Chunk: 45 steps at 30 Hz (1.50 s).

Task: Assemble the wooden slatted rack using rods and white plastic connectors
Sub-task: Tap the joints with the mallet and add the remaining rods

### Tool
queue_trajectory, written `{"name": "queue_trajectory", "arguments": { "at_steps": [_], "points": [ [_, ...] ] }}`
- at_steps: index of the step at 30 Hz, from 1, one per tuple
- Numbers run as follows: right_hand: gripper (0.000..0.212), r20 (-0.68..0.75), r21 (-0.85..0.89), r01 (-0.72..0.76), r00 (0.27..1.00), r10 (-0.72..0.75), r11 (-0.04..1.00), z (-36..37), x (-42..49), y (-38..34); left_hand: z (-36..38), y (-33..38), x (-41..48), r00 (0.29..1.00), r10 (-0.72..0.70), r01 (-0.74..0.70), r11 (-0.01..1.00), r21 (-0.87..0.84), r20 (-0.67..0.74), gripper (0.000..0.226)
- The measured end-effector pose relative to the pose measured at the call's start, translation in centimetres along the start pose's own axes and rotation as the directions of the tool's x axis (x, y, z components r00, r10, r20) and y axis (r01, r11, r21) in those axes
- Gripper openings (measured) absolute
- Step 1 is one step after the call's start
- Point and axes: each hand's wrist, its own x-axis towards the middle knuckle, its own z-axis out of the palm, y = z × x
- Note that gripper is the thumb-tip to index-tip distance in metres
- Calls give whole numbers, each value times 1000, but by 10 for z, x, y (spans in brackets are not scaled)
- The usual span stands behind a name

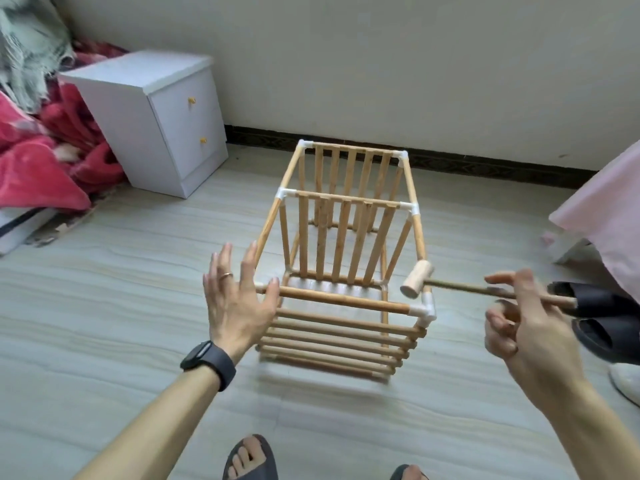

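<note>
Wooden slatted rack (341, 237) may skew if the mallet (417, 279) gripped by the right hand (526, 327) strikes now — the front rod (339, 299) lacks a left connector, with the left hand (235, 303) open beside it.

We see a cream wall (346, 64) far, a dark baseboard (485, 165), pale streaked floor (104, 306), a white two-drawer nightstand (162, 123) far left beside a red blanket (41, 161), and pink cloth (606, 209) right.

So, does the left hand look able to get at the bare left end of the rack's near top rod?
Probably yes. The left hand is open beside the rod, with its fingertips at that end and nothing in between. The mallet, held in the right hand, is over the opposite corner.
</note>
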Motion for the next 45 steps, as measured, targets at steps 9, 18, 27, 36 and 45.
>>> {"name": "queue_trajectory", "arguments": {
  "at_steps": [9,18,27,36,45],
  "points": [
    [71,618,142,-538,704,350,831,17,-40,3,11,7,-14,931,-117,187,966,-178,345,67],
    [38,469,-433,-202,782,411,878,11,-57,7,24,41,-32,864,205,-242,970,22,461,71],
    [32,290,-880,213,949,125,424,-1,-75,54,32,51,2,636,466,-727,630,273,616,90],
    [31,427,-843,374,903,58,387,16,-64,64,45,51,-14,717,402,-579,798,167,570,111],
    [34,491,-631,594,804,-337,499,34,-45,9,50,44,-13,713,397,-580,797,167,578,103]
  ]
}}
